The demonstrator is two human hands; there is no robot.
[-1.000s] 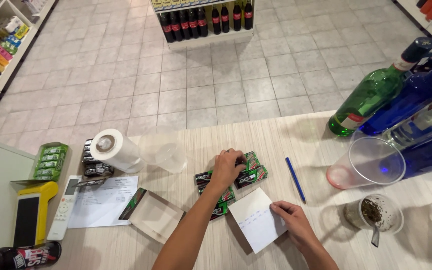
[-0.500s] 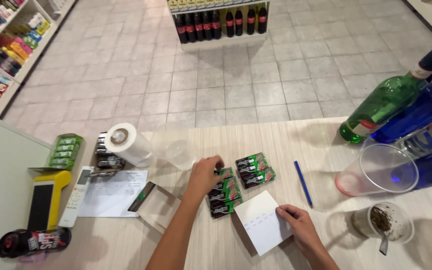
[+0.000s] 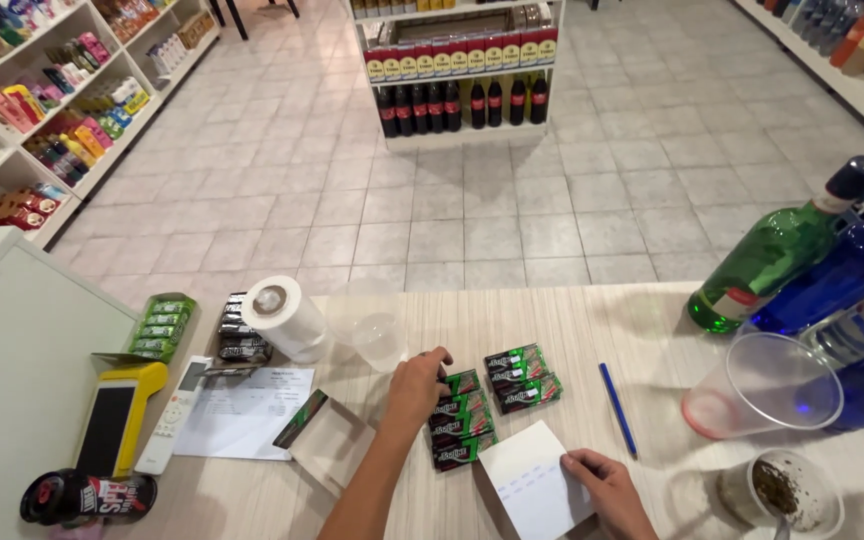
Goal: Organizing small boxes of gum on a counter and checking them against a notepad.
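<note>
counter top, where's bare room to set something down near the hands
Free patches: the strip of counter between the gum packs and the green bottle, and the stretch between the blue pen and the plastic cup. Crowded: around the left hand, hemmed by packs, open box and paper roll.

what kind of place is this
Most likely a small shop, seen from behind its pale wooden counter: stocked wall shelves of colourful goods, a floor rack of dark bottles, and a yellow card terminal.
</note>
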